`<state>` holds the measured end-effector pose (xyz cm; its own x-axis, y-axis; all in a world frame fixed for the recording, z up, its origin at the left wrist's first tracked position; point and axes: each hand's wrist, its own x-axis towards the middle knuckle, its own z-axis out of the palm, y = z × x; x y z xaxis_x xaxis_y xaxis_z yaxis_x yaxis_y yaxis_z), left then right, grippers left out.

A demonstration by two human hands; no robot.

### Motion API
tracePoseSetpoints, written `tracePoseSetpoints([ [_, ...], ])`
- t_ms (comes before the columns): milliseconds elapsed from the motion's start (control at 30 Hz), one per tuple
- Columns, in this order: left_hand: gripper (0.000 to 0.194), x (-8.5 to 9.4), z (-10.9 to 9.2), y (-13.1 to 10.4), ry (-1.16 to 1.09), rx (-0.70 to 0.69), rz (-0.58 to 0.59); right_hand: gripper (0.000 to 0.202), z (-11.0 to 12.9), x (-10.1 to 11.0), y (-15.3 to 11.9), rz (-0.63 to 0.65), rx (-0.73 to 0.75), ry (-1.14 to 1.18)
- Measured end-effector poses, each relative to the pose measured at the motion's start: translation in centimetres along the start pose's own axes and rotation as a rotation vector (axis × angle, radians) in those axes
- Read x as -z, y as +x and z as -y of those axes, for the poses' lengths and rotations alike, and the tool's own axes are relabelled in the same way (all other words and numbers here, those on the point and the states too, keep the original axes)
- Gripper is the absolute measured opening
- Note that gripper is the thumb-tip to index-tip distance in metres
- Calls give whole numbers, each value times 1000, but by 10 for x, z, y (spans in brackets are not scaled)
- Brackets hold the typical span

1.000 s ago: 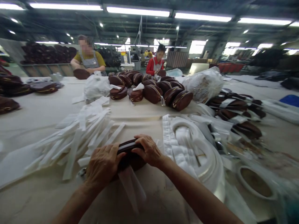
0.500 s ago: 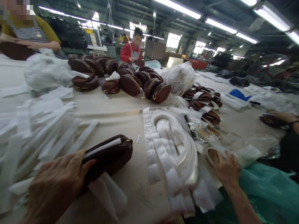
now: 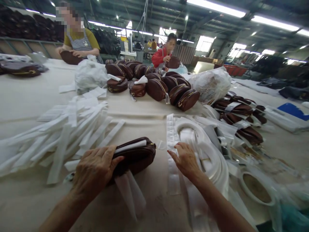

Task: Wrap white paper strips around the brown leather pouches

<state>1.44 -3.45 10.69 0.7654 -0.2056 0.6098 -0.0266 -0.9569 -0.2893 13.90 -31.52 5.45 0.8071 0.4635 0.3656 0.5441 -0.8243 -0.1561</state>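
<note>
My left hand (image 3: 96, 167) is wrapped round a dark brown leather pouch (image 3: 137, 158) with a zip. A white strip (image 3: 132, 146) lies along the pouch's top opening. Thin white tissue (image 3: 131, 193) hangs from the near side. Right of the pouch, above a pile of white padded strips (image 3: 172, 129), is my right hand (image 3: 185, 159). Its fingers are curled, with the thumb close to them; anything held there is too small to make out. A small clear piece (image 3: 162, 145) lies between the pouch and that hand.
Loose white strips (image 3: 60, 138) cover the table's left. Finished-looking brown pouches (image 3: 156, 88) stand at the back between plastic bags (image 3: 90, 75). More pouches (image 3: 241, 112) lie right, beyond a white roll (image 3: 257, 187). Two co-workers (image 3: 84, 42) handle pouches across the table.
My right hand has moved left from the white roll to above the padded strips, near the pouch. My left hand keeps its hold. The view has turned left.
</note>
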Motion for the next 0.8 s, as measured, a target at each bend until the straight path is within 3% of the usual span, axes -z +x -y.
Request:
tracePoseSetpoints([
  [67, 31, 0, 1, -2, -25, 19, 2, 17, 10, -20, 9, 128, -43, -56],
  [133, 32, 1, 1, -3, -57, 41, 5, 13, 13, -33, 12, 173, -78, -67],
  [367, 34, 2, 3, -6, -116, 72, 35, 26, -10, -53, 17, 113, -166, 38],
  [533, 34, -2, 5, -9, -141, 64, 27, 35, -23, -53, 33, 20, -174, 112],
  [667, 43, -4, 16, -7, -238, 115, 60, 31, -1, -46, 37, -35, 21, 183],
  [800, 51, -2, 48, 4, -524, 344, 268, 22, 40, -47, 22, 29, 328, 279],
])
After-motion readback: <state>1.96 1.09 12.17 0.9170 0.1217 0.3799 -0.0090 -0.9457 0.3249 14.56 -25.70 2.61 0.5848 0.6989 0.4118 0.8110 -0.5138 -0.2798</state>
